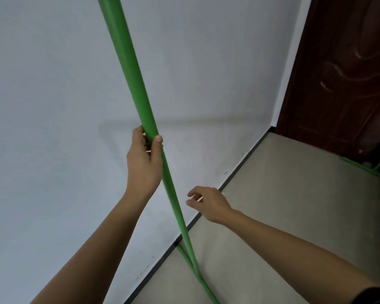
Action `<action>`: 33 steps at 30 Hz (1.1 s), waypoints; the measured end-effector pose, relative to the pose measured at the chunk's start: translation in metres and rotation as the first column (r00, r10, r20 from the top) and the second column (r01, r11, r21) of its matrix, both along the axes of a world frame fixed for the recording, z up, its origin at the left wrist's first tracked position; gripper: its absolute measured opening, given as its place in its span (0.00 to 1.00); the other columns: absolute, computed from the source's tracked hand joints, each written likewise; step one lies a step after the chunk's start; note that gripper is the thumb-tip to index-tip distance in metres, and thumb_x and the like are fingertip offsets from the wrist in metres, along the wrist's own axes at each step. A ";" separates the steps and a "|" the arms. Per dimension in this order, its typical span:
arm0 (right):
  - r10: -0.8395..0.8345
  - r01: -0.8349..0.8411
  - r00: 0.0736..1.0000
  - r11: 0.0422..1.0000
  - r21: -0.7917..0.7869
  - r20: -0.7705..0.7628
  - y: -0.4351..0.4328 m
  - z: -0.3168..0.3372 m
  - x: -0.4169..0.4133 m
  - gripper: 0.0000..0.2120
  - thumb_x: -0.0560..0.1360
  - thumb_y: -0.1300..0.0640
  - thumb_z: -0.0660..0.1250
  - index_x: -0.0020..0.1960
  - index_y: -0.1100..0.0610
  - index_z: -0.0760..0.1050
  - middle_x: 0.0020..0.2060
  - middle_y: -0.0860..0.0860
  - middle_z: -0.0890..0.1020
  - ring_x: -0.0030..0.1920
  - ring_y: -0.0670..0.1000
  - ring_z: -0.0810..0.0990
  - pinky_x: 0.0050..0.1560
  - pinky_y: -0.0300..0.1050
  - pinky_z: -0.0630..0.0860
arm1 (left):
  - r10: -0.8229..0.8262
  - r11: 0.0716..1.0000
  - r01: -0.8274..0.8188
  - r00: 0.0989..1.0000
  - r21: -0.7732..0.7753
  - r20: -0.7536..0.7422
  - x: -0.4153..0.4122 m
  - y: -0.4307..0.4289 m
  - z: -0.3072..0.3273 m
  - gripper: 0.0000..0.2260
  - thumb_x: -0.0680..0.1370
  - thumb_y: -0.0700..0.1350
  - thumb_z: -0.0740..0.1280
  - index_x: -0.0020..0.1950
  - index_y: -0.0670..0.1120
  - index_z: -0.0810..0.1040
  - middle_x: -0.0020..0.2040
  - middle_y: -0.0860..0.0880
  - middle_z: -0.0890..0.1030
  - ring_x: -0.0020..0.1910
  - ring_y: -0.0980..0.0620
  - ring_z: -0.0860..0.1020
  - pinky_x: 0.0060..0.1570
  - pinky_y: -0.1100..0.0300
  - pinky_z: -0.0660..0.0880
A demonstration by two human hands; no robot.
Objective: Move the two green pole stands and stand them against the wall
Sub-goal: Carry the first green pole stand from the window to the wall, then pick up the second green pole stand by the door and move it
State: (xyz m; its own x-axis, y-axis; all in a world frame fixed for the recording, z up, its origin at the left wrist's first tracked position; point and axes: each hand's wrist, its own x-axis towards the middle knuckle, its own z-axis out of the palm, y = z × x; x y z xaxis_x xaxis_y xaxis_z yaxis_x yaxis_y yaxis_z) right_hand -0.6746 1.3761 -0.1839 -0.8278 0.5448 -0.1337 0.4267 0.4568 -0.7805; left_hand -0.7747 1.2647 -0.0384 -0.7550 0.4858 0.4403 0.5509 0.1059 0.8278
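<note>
A tall green pole stand (127, 64) rises upright close to the white wall (42, 106), running from the top edge of the frame down to its green floor bar (203, 284). My left hand (144, 160) is wrapped around the pole at mid height. My right hand (207, 202) hovers just right of the pole, lower down, with fingers loosely curled and nothing in them. Part of a second green stand (369, 170) lies low on the floor at the far right, by the door.
A dark brown wooden door (342, 73) stands at the right, at the corner of the wall. A black skirting strip (206, 218) runs along the wall's foot. The floor (283, 205) is beige tile.
</note>
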 end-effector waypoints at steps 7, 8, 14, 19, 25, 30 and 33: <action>-0.143 0.147 0.988 0.986 -0.084 0.053 0.087 -0.047 0.159 0.08 0.72 0.47 0.69 0.50 0.47 0.79 0.42 0.46 0.82 0.43 0.50 0.82 0.49 0.49 0.80 | 0.248 0.961 -0.210 0.942 -0.179 0.225 0.095 0.002 -0.082 0.20 0.78 0.43 0.64 0.70 0.46 0.66 0.62 0.52 0.72 0.53 0.56 0.75 0.45 0.65 0.70; -0.169 0.173 0.984 0.981 -0.092 0.057 0.100 -0.052 0.184 0.08 0.72 0.48 0.69 0.50 0.47 0.79 0.41 0.45 0.82 0.43 0.50 0.83 0.49 0.49 0.81 | 0.232 0.959 -0.172 0.935 -0.226 0.270 0.111 0.005 -0.099 0.18 0.77 0.43 0.64 0.68 0.45 0.68 0.60 0.50 0.75 0.52 0.53 0.76 0.45 0.64 0.71; -0.415 0.412 0.910 0.900 -0.144 0.010 0.167 -0.055 0.315 0.06 0.73 0.57 0.70 0.43 0.46 0.76 0.34 0.48 0.82 0.36 0.51 0.82 0.41 0.45 0.77 | 0.059 0.914 0.156 0.863 -0.375 0.502 0.184 0.060 -0.157 0.07 0.75 0.38 0.67 0.48 0.50 0.77 0.43 0.43 0.83 0.43 0.40 0.81 0.42 0.47 0.77; -0.629 0.606 0.773 0.771 -0.199 -0.081 0.216 -0.050 0.393 0.10 0.73 0.61 0.70 0.42 0.46 0.77 0.32 0.51 0.81 0.32 0.47 0.79 0.34 0.37 0.71 | -0.110 0.854 0.341 0.856 -0.392 0.506 0.217 0.144 -0.162 0.07 0.75 0.38 0.67 0.48 0.49 0.78 0.41 0.41 0.84 0.39 0.44 0.82 0.42 0.45 0.77; -0.780 0.737 0.610 0.623 -0.262 -0.139 0.283 -0.045 0.450 0.06 0.73 0.66 0.69 0.44 0.55 0.77 0.32 0.54 0.79 0.29 0.43 0.76 0.29 0.28 0.69 | -0.298 0.764 0.528 0.799 -0.371 0.523 0.241 0.279 -0.170 0.08 0.76 0.36 0.66 0.47 0.49 0.78 0.41 0.41 0.84 0.42 0.41 0.82 0.43 0.48 0.77; -0.853 0.815 0.497 0.522 -0.250 -0.161 0.357 -0.043 0.482 0.05 0.73 0.64 0.70 0.49 0.58 0.80 0.34 0.55 0.82 0.36 0.48 0.80 0.41 0.40 0.76 | -0.433 0.673 0.652 0.730 -0.349 0.529 0.256 0.404 -0.161 0.07 0.76 0.37 0.66 0.48 0.49 0.78 0.41 0.43 0.84 0.42 0.44 0.83 0.43 0.51 0.77; -0.891 0.846 0.421 0.454 -0.279 -0.172 0.392 -0.036 0.490 0.06 0.73 0.64 0.71 0.49 0.58 0.80 0.33 0.51 0.81 0.36 0.46 0.80 0.38 0.32 0.74 | -0.514 0.616 0.708 0.693 -0.345 0.505 0.265 0.474 -0.146 0.08 0.76 0.36 0.65 0.48 0.48 0.78 0.40 0.41 0.84 0.41 0.43 0.82 0.42 0.51 0.76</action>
